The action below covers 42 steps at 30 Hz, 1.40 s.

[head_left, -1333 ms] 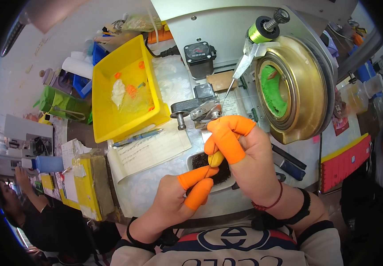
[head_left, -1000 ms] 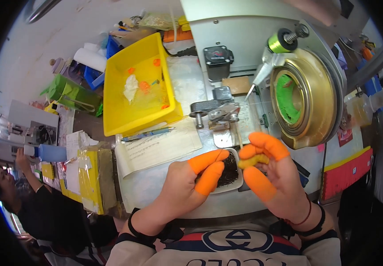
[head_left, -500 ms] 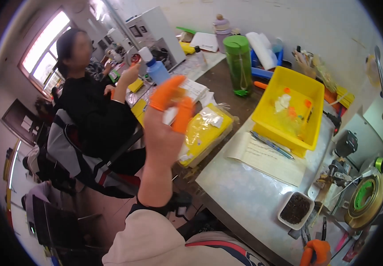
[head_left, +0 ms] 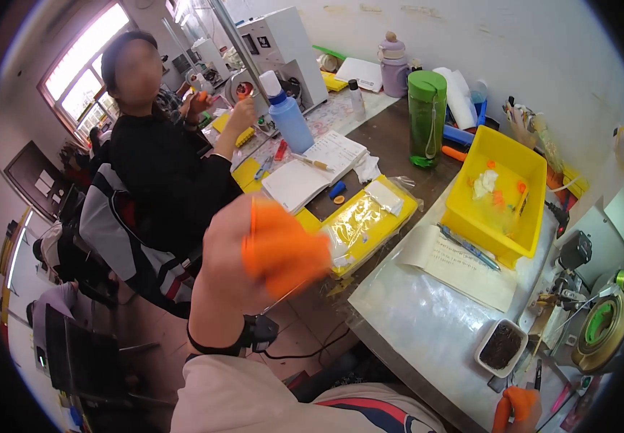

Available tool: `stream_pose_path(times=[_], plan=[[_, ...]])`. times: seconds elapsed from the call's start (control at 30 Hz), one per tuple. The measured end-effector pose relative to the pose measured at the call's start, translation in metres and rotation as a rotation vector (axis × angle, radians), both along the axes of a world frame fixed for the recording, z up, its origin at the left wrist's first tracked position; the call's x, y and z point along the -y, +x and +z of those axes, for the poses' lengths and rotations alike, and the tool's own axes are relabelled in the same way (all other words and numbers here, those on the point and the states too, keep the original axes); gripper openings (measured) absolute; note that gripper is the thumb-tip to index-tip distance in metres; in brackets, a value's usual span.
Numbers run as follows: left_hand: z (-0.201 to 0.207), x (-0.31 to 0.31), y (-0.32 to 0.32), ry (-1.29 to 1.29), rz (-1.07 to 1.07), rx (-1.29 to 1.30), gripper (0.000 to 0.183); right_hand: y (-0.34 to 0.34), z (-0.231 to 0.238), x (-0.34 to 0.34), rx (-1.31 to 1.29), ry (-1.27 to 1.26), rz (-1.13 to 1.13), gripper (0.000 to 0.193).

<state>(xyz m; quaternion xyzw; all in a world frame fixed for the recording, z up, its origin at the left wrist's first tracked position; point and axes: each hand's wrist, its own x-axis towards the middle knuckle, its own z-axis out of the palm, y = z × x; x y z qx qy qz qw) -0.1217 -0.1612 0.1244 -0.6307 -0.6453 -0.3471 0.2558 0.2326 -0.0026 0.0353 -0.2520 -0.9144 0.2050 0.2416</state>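
At the far left, a co-worker [head_left: 160,162] in black is seated beyond the left hand [head_left: 261,249], which is held up over the floor, clear of the near tabletop [head_left: 413,332]. Its orange-covered fingers look bunched together, but they are blurred; whether anything is gripped cannot be told. Just to their right in the view a yellow packet [head_left: 366,227] in clear wrap is seen, its long axis slanted from lower left to upper right; contact cannot be confirmed. Farther right, an open notepad [head_left: 464,273] is laid down, with a pen [head_left: 467,247] set across its upper end and a yellow bin [head_left: 479,234] placed behind. The white tray [head_left: 490,367], filled with dark bits, is found near the right edge of the tabletop, well apart from the left hand, to its right and lower. It is the right hand [head_left: 518,413] that lies nearer, just below the tray, its orange-covered fingers curled downward; whether anything is grasped there cannot be told. At far right, a brass-coloured wheel [head_left: 595,361] is mounted.
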Motion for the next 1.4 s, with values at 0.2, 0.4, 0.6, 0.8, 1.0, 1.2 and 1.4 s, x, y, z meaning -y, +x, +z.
stream_pose_path(times=[0.2, 0.4, 0.6, 0.8, 1.0, 1.2, 1.4], plan=[[0.045, -0.001, 0.058, 0.175, -0.609, 0.082, 0.026, -0.003, 0.007, 0.003, -0.101, 0.141, 0.070, 0.020], [0.036, -0.015, 0.076, -0.090, -1.015, 0.951, 0.058, 0.012, 0.008, 0.009, -0.074, 0.104, 0.069, 0.021], [0.032, -0.030, 0.038, 0.084, -1.197, 0.893, 0.067, 0.038, -0.020, 0.009, -0.036, 0.093, -0.117, 0.021], [-0.044, -0.067, 0.067, 0.014, -0.841, 1.412, 0.102, 0.049, -0.023, -0.001, -0.101, 0.085, -0.145, 0.018], [-0.054, -0.113, 0.128, -0.542, -0.651, 0.800, 0.056, 0.053, -0.009, 0.004, -0.288, 0.050, -0.188, 0.017], [-0.062, -0.146, 0.148, -0.806, -0.809, 0.234, 0.033, 0.031, -0.012, -0.006, -0.559, -0.562, -0.136, 0.040], [-0.066, -0.135, 0.128, -0.527, -0.781, 0.546, 0.032, -0.020, -0.020, -0.024, -0.776, -0.684, -0.173, 0.085]])
